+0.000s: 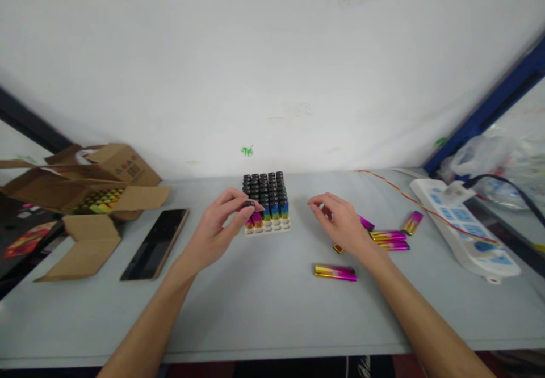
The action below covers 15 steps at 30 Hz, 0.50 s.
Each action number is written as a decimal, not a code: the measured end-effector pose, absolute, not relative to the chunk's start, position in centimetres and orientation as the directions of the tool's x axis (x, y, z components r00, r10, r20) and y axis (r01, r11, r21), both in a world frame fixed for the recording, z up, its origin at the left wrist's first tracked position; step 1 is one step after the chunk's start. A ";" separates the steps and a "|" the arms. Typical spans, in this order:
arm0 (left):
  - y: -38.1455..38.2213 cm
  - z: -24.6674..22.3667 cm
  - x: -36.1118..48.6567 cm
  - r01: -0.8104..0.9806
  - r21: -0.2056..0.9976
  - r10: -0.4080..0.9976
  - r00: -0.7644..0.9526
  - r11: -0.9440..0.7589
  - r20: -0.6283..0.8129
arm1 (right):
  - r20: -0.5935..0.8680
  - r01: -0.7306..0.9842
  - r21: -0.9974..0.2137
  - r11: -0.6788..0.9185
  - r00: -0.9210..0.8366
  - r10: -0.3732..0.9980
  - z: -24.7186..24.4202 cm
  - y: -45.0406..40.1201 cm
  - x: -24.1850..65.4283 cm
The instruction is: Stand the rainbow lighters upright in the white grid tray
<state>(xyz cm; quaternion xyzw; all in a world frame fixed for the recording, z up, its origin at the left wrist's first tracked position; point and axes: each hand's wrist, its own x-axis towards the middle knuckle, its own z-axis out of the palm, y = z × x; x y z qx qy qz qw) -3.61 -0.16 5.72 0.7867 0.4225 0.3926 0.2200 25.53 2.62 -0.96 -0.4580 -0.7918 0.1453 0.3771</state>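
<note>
My left hand (223, 222) is closed at the front left of a white slotted tray (272, 229), with thumb and fingers about the black top of a lighter (250, 203). Its lower part is partly hidden by my fingers. Rows of black-topped lighters (264, 188) stand upright in the tray; those in front show blue-yellow and magenta-gold bodies. To the right of the tray, my right hand (338, 219) hovers with loosely bent fingers and nothing visible in them. Below it lies a magenta-and-gold lighter (335, 272), and several more such lighters (389, 240) lie beside my right wrist.
At the left, an open cardboard box (128, 165) contains yellowish lighters (101, 201). A dark phone (155, 244) lies beside its flap. On the right are a white power strip (464, 225), a red-yellow wire (400, 190) and plastic bags (502, 165). A white wall (272, 83) backs the table.
</note>
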 end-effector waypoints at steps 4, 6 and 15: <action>0.1 5.0 -3.1 0.522 0.552 0.759 0.406 -0.650 0.509 | 0.465 0.626 -0.578 0.523 -0.274 0.842 -1.1 3.1 26.3; 0.5 4.3 -3.0 0.524 0.502 0.724 0.449 -0.688 0.523 | 0.472 0.636 -0.577 0.512 -0.253 0.845 -1.0 3.3 26.7; 2.1 2.2 -3.6 0.700 0.324 0.759 0.495 -0.636 0.423 | 0.471 0.662 -0.573 0.483 -0.217 0.855 -0.6 3.4 27.1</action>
